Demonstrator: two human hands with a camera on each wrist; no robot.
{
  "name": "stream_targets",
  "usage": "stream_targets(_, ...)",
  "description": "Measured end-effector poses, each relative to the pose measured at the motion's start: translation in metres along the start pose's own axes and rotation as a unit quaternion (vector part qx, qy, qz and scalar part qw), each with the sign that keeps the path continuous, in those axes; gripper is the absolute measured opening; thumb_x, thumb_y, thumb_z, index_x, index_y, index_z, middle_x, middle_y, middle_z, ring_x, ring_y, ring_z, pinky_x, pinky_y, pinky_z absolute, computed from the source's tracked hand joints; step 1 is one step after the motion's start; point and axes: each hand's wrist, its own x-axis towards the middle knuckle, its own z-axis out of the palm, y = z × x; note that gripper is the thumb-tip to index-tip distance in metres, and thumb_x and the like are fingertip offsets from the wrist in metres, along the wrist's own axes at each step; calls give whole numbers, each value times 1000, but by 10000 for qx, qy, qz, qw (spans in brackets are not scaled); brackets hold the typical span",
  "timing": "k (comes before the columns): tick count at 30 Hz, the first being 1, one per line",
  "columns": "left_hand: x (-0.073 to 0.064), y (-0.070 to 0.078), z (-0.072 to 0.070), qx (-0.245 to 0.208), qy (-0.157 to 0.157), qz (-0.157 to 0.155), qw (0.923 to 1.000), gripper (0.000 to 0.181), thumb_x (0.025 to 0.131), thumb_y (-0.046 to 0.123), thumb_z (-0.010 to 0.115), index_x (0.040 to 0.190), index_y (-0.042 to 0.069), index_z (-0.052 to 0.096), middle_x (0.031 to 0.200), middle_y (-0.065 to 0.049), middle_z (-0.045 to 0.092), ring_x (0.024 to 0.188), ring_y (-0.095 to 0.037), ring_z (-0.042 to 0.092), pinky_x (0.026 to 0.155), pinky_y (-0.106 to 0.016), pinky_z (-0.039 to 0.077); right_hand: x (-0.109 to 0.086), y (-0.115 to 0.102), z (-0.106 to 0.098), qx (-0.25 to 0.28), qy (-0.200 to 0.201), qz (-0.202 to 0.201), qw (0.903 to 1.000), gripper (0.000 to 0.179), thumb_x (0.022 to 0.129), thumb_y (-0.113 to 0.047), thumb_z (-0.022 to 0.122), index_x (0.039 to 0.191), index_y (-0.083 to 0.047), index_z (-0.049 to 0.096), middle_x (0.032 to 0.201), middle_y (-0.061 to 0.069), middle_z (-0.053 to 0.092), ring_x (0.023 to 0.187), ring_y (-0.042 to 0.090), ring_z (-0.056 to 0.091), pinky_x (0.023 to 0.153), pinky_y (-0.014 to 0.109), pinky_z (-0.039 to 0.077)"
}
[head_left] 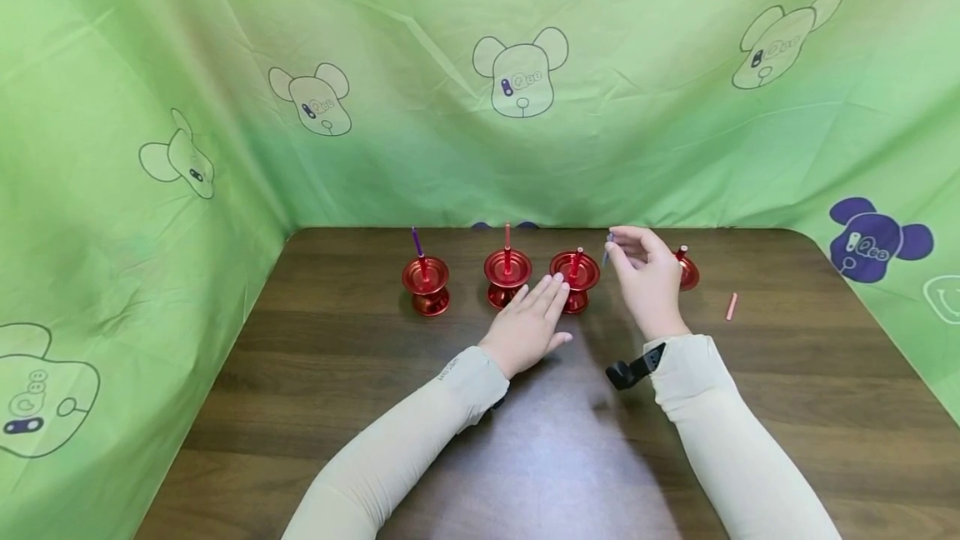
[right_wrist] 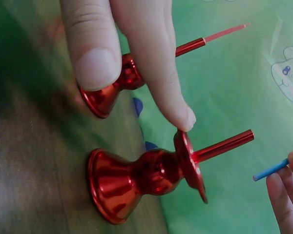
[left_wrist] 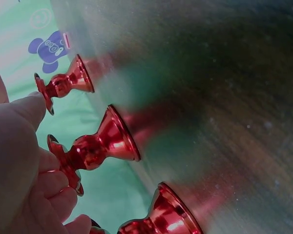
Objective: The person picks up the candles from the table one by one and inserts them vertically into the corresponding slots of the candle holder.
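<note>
Candle (right_wrist: 270, 170) in R hand (head_left: 647, 280), L (head_left: 527, 330) on holder (right_wrist: 158, 171)

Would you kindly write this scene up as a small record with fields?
First shiny red pedestal candle holder from left: slim purple candle inserted
Second holder: slim pink candle inserted
Third holder: no candle projecting
Fourth holder: partly hidden in head view
Left hand: touches third holder's rim
Right hand: pinches slim blue candle
Brown wood-grain table: short pink stick lying loose

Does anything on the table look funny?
Yes, the pink stick lies loose on the table, off to the right. It looks odd because the purple stick and reddish stick stand in red holders.
</note>
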Motion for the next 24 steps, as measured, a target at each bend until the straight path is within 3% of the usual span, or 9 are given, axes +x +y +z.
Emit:
stream_targets(9,1,-1,3,86,70,-10,9999,73,105,54,42,162,11,24,169,-4,18,155,-17,16,123,-38,24,9,-7,5,312,-52,25,9995,24,94,-5,72,117,1,71,105,11,70,89,0,63,84,12,51)
stream_targets(17,1,0,3,16,22,-38,10000,73,106,54,41,162,12,23,169,-3,17,155,-17,15,123,-38,23,15,-11,8,898,-66,114,9959,26,92,-1,72,117,7,69,96,-9,68,86,3,65,83,13,52)
stream_targets(24,2,0,4,-13,98,-24,9999,73,105,53,43,162,11,24,169,-4,18,154,-17,17,122,-38,24,19,-9,13,1259,-190,95,9918,26,93,0,71,117,9,67,95,-9,68,84,5,66,83,15,54)
